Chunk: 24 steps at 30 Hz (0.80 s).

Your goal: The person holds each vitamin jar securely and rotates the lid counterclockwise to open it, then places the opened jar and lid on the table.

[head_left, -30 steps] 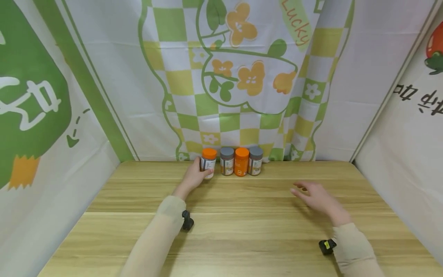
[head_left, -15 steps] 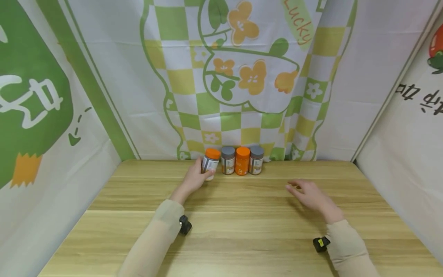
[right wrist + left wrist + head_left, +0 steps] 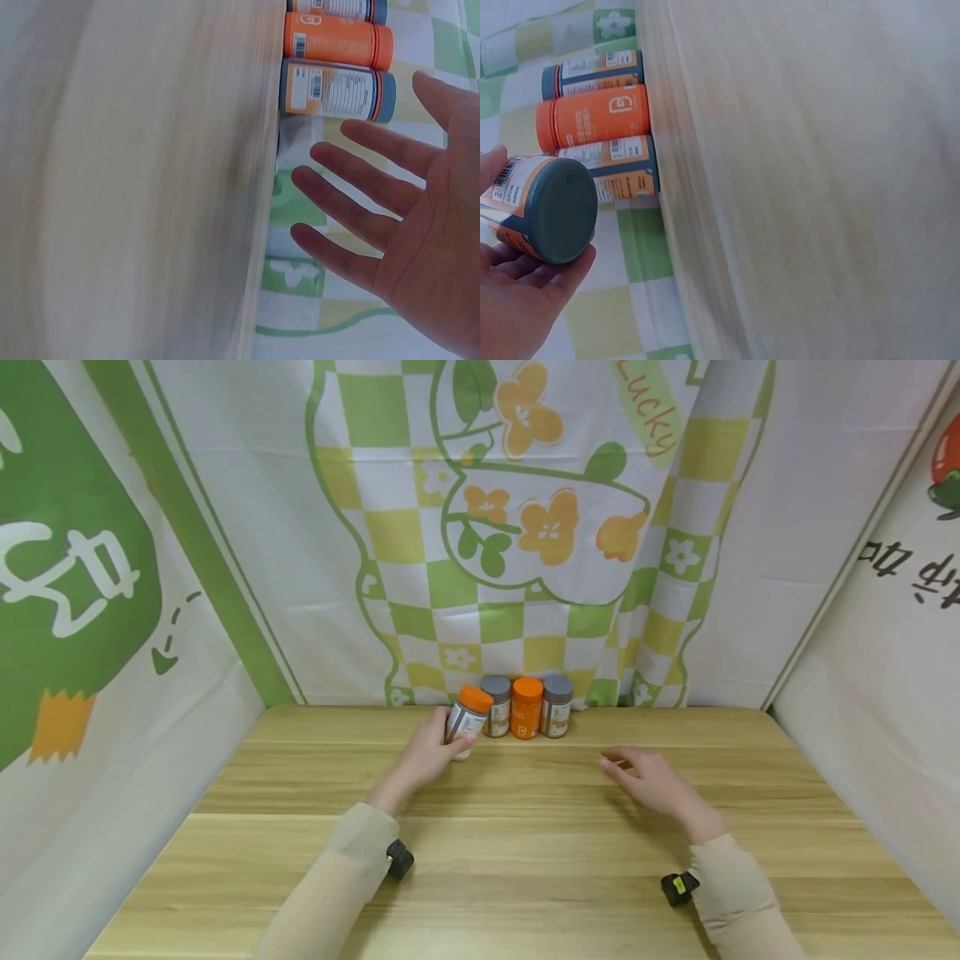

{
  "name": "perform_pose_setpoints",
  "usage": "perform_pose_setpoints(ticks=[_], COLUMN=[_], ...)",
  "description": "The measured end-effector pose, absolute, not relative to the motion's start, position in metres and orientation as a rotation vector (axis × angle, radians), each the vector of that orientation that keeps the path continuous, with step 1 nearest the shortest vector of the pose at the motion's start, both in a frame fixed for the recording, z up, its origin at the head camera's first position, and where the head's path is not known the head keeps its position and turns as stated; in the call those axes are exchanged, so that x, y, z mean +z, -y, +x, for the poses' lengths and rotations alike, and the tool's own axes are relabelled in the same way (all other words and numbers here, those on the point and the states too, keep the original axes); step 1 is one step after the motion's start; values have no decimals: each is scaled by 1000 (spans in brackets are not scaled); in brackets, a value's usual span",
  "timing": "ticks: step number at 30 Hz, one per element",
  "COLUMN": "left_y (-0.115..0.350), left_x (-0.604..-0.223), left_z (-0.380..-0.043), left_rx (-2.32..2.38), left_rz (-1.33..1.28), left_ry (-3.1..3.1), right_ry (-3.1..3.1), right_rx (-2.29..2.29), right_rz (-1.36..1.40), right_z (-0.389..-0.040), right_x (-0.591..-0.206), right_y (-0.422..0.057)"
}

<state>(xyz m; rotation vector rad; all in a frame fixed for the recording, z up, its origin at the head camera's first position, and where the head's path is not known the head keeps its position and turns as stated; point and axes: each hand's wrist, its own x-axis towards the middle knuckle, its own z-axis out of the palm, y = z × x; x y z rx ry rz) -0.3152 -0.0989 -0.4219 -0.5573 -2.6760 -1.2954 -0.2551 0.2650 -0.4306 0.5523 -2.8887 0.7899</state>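
My left hand (image 3: 426, 752) grips a jar with an orange lid (image 3: 470, 718), fingers round one side and thumb round the other. The jar is tilted, its lid leaning right, and its dark base shows off the table in the left wrist view. Just behind it stands a grey-lidded jar (image 3: 498, 714), partly covered by it in the head view. Beside that are an all-orange jar (image 3: 526, 710) and another grey-lidded jar (image 3: 557, 710), both upright. My right hand (image 3: 656, 783) hovers over the table to the right of the jars, fingers extended and holding nothing.
The wooden table (image 3: 525, 860) runs back to a checkered, flowered curtain (image 3: 495, 622) directly behind the jars. Printed white cloth walls (image 3: 862, 693) enclose the left and right sides.
The left hand has tipped the orange-lidded jar, raised its base and brought it slightly right and nearer. The right hand has moved left towards the jars, which have stayed put.
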Motion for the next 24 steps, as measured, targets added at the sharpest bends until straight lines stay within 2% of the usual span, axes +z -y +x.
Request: perform_pose_setpoints(ticks=[24], left_y=[82], left_x=[-422], left_z=[-293], left_rx=[-1268], left_rz=[-713], left_ry=[2706], right_ry=[2834], right_rx=[923], right_rz=[635], right_z=[-264], right_x=[-432], right_y=[-223])
